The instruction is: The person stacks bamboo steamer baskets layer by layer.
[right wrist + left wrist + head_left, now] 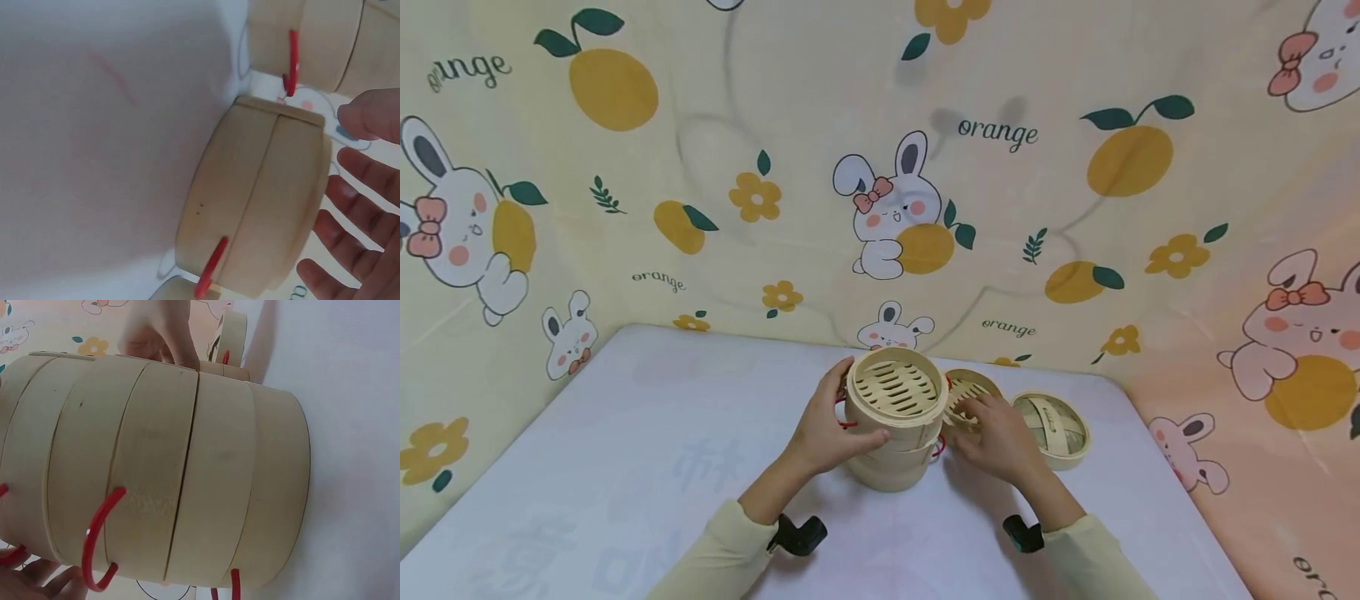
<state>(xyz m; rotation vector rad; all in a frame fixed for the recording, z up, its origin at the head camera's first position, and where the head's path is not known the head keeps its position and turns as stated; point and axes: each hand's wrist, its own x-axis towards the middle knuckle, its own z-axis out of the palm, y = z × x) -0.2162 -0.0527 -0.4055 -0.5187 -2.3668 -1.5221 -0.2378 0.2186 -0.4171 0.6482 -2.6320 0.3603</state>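
Observation:
A stack of round bamboo steamer baskets (889, 471) stands upright on the table, its top tier showing a slatted floor; red cord loops hang from its sides. My left hand (820, 432) grips the upper part of the stack, thumb across the front and fingers round the left side. Just right of the stack sits another bamboo steamer basket (250, 194), also slatted inside. Over its near side is my right hand (998, 440), fingers spread and loosely bent; in the right wrist view they hold nothing and stand beside the rim.
A round woven bamboo lid (1064, 427) with a flat strip across it lies at the far right of the baskets. The white-covered table (625, 467) meets a patterned cloth backdrop (805, 108) behind and at both sides.

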